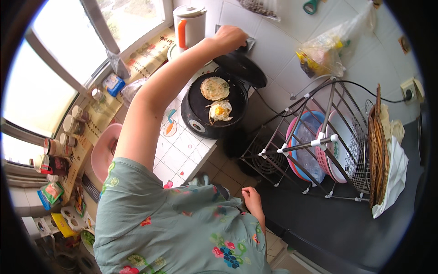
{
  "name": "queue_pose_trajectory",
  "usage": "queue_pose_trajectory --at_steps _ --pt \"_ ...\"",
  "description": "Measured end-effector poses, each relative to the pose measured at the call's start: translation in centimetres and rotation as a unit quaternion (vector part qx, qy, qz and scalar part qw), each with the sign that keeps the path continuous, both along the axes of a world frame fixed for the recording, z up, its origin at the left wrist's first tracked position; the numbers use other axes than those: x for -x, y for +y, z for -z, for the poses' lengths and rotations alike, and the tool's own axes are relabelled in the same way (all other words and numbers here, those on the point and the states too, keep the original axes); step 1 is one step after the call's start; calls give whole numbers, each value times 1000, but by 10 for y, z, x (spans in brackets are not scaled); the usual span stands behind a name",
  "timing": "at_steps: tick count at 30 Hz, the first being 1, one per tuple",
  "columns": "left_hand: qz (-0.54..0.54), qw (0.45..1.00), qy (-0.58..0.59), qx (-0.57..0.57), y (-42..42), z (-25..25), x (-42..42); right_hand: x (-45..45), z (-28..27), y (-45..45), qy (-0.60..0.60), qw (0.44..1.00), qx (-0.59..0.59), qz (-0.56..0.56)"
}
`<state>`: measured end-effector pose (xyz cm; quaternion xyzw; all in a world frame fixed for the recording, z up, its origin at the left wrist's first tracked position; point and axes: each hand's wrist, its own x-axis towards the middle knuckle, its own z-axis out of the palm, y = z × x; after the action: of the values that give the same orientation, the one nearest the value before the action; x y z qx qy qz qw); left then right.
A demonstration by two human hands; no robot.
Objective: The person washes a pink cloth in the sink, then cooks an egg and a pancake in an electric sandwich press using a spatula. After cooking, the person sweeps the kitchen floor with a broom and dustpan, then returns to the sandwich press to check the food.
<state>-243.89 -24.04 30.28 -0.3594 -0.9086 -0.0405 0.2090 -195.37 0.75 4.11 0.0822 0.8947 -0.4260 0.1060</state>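
Observation:
My left hand reaches across the counter, its fingers closed at the black lid of a round electric griddle; the grip is partly hidden. The lid is tilted up at the back of the griddle. On the dark cooking plate lie a round browned flatbread or pancake and, nearer to me, a fried egg with a yellow yolk. The two sit close together. My right hand hangs low in front of my body, with its fingers curled and nothing visible in it.
A white jug with an orange handle stands behind my left forearm. A pink basin and several jars are at the left by the window. To the right, a metal rack holds basins; a black cable runs above it to a wall socket.

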Motion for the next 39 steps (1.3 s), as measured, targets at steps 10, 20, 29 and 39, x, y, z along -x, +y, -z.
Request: queue_pose_trajectory --at_steps 10,20,29,39 --pt "-22 998 -30 52 13 -13 1 172 -37 -92 115 980 -92 -136" --pt "-24 996 -60 55 20 -23 0 357 -22 -161 247 918 -232 -205" --pt "-18 996 -72 41 19 -24 0 437 4 -193 248 909 -262 -209" --pt "-17 997 -67 29 24 -19 10 448 -2 -204 297 881 -321 -181"
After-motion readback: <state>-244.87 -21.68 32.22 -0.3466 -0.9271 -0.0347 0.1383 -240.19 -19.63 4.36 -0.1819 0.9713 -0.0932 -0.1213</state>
